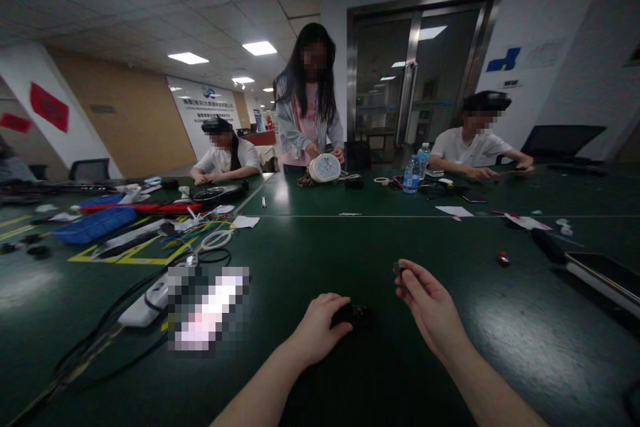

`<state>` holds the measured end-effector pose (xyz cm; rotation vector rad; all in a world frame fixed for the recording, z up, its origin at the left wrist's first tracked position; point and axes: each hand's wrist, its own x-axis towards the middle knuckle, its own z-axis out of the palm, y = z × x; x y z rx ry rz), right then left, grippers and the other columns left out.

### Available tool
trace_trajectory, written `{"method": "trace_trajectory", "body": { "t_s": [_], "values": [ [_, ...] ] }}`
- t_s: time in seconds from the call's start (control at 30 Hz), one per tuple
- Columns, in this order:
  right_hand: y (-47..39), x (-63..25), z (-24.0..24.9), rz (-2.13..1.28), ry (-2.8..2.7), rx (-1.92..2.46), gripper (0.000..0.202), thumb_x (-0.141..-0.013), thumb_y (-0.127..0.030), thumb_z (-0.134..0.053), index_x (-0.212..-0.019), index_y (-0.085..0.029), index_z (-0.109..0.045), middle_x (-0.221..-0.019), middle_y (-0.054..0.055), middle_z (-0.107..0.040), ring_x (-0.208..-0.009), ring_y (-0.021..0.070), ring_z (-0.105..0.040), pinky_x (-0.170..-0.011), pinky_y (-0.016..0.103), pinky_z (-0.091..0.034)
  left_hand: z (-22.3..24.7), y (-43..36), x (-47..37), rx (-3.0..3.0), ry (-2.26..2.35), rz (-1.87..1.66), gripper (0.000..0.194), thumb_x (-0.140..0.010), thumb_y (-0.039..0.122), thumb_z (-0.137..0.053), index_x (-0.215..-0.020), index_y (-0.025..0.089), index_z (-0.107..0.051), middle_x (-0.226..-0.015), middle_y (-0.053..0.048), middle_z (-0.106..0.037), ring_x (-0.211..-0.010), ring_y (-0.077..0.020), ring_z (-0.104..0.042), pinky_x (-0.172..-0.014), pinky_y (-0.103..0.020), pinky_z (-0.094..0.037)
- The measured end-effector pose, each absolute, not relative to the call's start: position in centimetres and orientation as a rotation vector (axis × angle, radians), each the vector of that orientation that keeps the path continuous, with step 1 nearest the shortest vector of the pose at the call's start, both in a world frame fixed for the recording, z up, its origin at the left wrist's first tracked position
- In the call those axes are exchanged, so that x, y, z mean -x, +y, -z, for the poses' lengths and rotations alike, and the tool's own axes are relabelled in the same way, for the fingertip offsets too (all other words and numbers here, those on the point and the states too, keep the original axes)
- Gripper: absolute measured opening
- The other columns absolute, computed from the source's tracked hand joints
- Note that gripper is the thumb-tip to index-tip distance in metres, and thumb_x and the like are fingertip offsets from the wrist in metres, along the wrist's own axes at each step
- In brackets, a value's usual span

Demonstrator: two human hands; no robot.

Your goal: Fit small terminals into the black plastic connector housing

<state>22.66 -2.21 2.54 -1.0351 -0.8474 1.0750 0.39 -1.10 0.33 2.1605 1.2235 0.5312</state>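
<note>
My left hand (323,325) is closed around one end of a small black object (359,313) that rests on the dark green table. Thumb and fingers are on either side of it, and its kind is too dark to make out. Raised a little to the right, my right hand (425,300) pinches a small dark piece (399,269) with a brownish edge between thumb and fingertips. That piece is apart from the black object.
On the left lie a white power strip (150,300) with cables, a blurred bright rectangle (210,310) and a blue basket (94,225). A small red item (503,258) lies right. Water bottles (412,175) stand farther back. Several people sit or stand across the table.
</note>
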Motion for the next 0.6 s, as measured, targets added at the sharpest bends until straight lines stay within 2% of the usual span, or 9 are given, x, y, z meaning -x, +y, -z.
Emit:
{"method": "trace_trajectory", "body": {
  "t_s": [0.27, 0.6],
  "values": [
    [-2.5, -22.0, -3.0, -1.100, -0.865, 1.039, 0.045, -0.058, -0.044, -0.078, -0.097, -0.027, -0.066, -0.091, 0.002, -0.066, -0.079, 0.0177, -0.057, -0.068, 0.030, -0.048, 0.1, -0.9, -0.3, -2.173, 1.216, -0.548, 0.045, -0.079, 0.030, -0.059, -0.123, 0.024, -0.051, -0.124, -0.005, -0.051, -0.113, -0.0233, -0.045, -0.098, -0.036, -0.033],
    [-2.3, -22.0, -1.5, -1.074, -1.132, 1.117, 0.039, -0.069, -0.043, -0.070, -0.103, -0.025, -0.065, -0.097, 0.004, -0.066, -0.082, 0.0187, -0.058, -0.072, 0.032, -0.049, -0.1, -1.0, -0.3, -2.174, 1.220, -0.545, 0.045, -0.079, 0.030, -0.060, -0.123, 0.024, -0.051, -0.123, -0.005, -0.051, -0.113, -0.0224, -0.045, -0.098, -0.035, -0.034]
  ]
}}
